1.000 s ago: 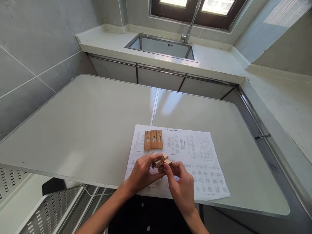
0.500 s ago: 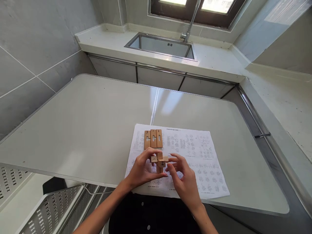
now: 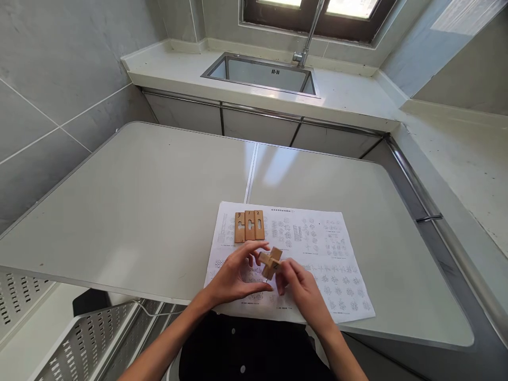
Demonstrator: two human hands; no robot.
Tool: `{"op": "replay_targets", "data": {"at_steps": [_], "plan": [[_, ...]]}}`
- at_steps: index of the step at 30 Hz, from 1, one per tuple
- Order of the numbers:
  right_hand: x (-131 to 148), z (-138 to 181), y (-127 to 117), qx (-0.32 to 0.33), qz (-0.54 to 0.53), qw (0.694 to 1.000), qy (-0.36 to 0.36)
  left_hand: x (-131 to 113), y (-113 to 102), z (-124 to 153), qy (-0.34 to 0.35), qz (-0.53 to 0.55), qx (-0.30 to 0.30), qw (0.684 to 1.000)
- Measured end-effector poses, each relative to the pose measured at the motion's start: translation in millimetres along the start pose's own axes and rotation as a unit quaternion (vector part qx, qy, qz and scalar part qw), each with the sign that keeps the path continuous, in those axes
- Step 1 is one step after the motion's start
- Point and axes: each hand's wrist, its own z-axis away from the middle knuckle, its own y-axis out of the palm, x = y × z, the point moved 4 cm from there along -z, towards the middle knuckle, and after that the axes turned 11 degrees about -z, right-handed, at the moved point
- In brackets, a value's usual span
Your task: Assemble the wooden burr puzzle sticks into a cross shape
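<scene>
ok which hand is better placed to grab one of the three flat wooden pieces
Left, probably: the left hand sits just below the three flat pieces, its fingers nearest them, while the right hand is farther right with its grip on the wooden cross.

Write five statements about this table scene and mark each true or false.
1. The left hand and the right hand both grip the puzzle. True.
2. Three pieces lie side by side on the sheet. True.
3. The sheet is blank. False: it is printed with diagrams.
4. The pieces are stacked in a pile. False: they lie flat in a row, edge to edge.
5. The sheet lies in the sink. False: it lies on the table; the sink is in the counter beyond it.
</scene>
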Motion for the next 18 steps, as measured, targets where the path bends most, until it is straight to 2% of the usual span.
{"op": "replay_targets", "data": {"at_steps": [3, 7, 9, 13, 16, 18], "plan": [[-5.4, -8.8, -24.9, -0.077, -0.135, 0.987, 0.031, 1.5, -1.1, -1.1, -0.027, 0.018, -0.015, 0.999], [-10.1, -27.1, -73.5, -0.157, -0.306, 0.938, 0.03, 0.1, -0.8, -1.9, -0.037, 0.021, -0.007, 0.999], [-10.0, -35.5, -97.6, -0.172, -0.35, 0.921, 0.028, 0.0, -0.4, -1.9, -0.039, 0.014, 0.002, 0.999], [-5.9, -46.3, -133.2, -0.172, -0.392, 0.904, 0.013, 1.4, 0.9, -1.2, -0.036, -0.001, 0.015, 0.999], [-5.7, -49.3, -147.2, -0.196, -0.438, 0.877, 0.014, 2.6, 2.1, -0.7, -0.036, -0.003, 0.025, 0.999], [-6.8, -48.6, -149.2, -0.208, -0.443, 0.872, 0.012, 3.1, 2.8, -0.4, -0.039, -0.003, 0.034, 0.999]]}}
